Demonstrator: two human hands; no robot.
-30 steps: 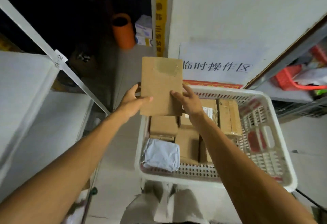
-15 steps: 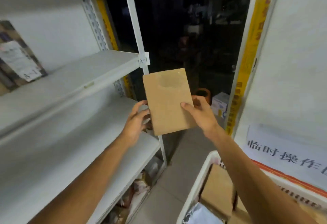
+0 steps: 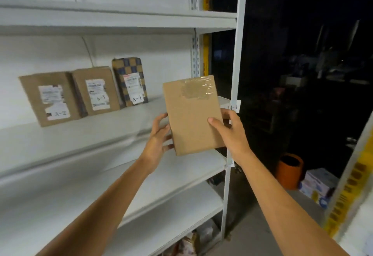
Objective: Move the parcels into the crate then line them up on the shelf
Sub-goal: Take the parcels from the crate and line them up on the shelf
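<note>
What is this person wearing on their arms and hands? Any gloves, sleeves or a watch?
Nothing shows. The left hand and right hand are bare, with no gloves, rings or watch. The left forearm and right forearm are uncovered down to the frame's edge; no sleeve comes into view.

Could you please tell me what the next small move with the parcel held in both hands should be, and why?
Probably carry the brown parcel left and forward, then stand it on the shelf just right of the checkered parcel. The left hand and right hand hold it in front of the shelf, and bare shelf lies right of that row.
</note>
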